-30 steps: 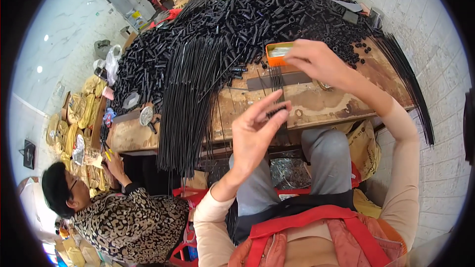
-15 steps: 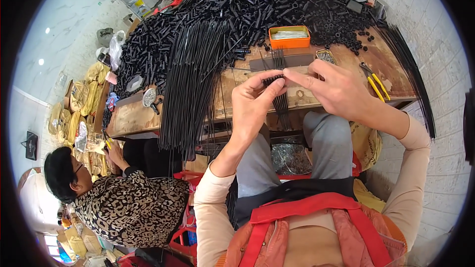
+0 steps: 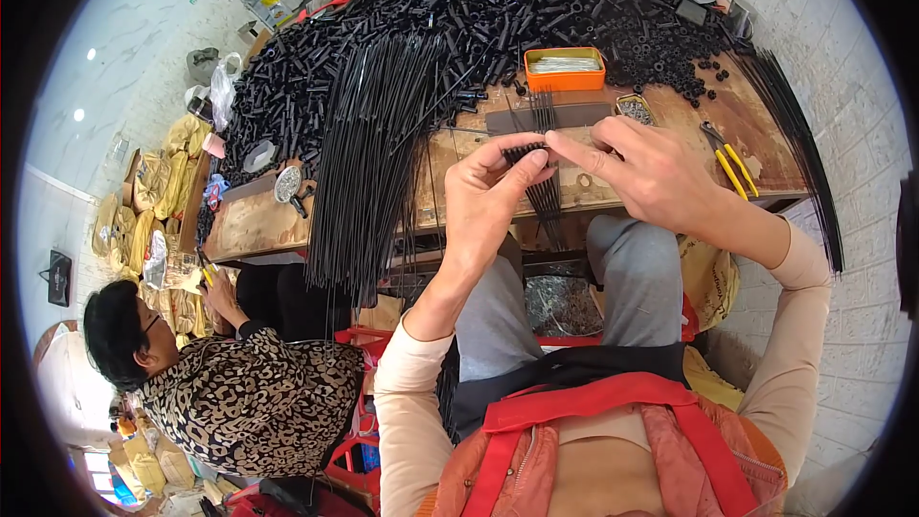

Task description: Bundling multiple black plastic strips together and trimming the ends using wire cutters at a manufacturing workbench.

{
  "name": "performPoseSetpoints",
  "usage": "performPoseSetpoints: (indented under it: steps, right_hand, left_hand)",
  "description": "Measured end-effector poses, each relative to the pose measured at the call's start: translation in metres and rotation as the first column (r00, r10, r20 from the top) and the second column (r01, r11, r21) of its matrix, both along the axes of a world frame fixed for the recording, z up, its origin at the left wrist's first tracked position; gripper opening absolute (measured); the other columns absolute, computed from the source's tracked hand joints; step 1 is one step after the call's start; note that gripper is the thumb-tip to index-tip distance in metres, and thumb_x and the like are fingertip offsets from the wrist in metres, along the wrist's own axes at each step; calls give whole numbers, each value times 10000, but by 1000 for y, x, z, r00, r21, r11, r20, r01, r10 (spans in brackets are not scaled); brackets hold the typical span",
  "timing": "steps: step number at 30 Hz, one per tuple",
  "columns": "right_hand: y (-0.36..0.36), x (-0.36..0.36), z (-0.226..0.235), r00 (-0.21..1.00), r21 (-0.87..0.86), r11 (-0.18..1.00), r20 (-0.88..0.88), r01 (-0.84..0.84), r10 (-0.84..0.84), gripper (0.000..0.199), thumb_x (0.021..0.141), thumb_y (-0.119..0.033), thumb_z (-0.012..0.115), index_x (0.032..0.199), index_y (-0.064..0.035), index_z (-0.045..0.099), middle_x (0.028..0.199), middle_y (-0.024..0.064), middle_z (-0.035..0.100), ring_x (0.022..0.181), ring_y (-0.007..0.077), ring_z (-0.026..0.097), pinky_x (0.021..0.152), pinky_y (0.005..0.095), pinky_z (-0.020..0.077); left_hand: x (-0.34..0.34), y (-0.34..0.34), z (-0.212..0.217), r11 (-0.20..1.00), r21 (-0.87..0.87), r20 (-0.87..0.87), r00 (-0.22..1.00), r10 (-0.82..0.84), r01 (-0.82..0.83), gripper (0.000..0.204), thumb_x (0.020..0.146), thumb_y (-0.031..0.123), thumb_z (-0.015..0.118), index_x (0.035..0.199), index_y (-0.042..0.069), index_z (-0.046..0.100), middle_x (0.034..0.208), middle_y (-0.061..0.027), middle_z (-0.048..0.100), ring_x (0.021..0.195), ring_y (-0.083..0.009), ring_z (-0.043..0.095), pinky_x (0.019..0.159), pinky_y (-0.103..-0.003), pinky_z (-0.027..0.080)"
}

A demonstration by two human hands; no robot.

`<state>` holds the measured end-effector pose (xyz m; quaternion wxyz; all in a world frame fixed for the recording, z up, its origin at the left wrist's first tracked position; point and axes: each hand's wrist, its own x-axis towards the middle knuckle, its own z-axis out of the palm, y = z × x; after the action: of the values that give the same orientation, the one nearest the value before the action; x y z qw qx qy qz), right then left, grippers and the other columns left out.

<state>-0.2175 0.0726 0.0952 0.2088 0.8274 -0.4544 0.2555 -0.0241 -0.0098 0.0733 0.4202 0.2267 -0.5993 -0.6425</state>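
My left hand (image 3: 488, 196) pinches a small row of thin black rods (image 3: 546, 187) at their top ends, near the front edge of the wooden bench (image 3: 661, 115). The rods hang down between my knees. My right hand (image 3: 646, 172) meets it from the right, its fingertips touching the same rod tops. Just beyond my hands lies a flat dark strip (image 3: 548, 117), and behind it an orange tray (image 3: 565, 69) with pale thin pieces in it.
A big heap of black tubes (image 3: 459, 10) covers the back of the bench. A sheaf of long black rods (image 3: 369, 163) hangs over its front edge at left. Yellow-handled pliers (image 3: 729, 161) lie at right. Another person in a spotted top (image 3: 239, 393) sits lower left.
My right hand came back from the orange tray to my left hand. Both hands now hold the rod row closer together, near the bench's front edge.
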Motion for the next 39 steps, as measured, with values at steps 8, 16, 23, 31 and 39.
performPoseSetpoints:
  steps: [8,16,23,31,39]
  right_hand:
    - [1,4,1,1000,-20,1000,8,18,-18,559,721,-28,581,1279,-60,576,817,69,491,693,214,535,556,322,456]
    - [-6,-10,7,995,-142,986,-45,-90,84,448,689,-55,621,1133,3,623,843,77,549,700,209,568,560,309,474]
    - [-11,-5,8,988,-146,978,28,-148,153,303,688,-58,679,982,6,635,856,83,577,695,211,591,546,310,484]
    - [-4,-5,9,991,-197,971,-45,-133,127,320,681,-99,648,982,8,626,882,83,600,704,205,599,562,296,500]
    - [0,0,15,989,-195,974,-117,-113,91,309,679,-109,641,970,-6,627,894,85,608,711,211,595,576,296,503]
  left_hand:
    - [-1,0,0,1000,1,-21,1000,-4,4,226,890,46,641,1097,-45,641,936,-118,693,846,-177,684,786,-251,540]
    - [1,-1,-1,998,31,-53,997,-50,51,206,887,15,625,1080,-53,648,957,-148,692,887,-182,677,836,-299,564]
    - [0,1,-2,994,53,-25,995,-98,100,219,876,-22,621,1091,-59,648,984,-149,688,918,-186,671,846,-298,568]
    - [-2,1,-4,997,9,-16,997,-72,72,235,859,-29,637,1091,-66,648,953,-163,687,870,-190,679,830,-308,577]
    - [0,2,-6,995,33,3,996,-93,93,285,833,-45,663,1117,-55,643,909,-140,698,839,-203,693,789,-260,563]
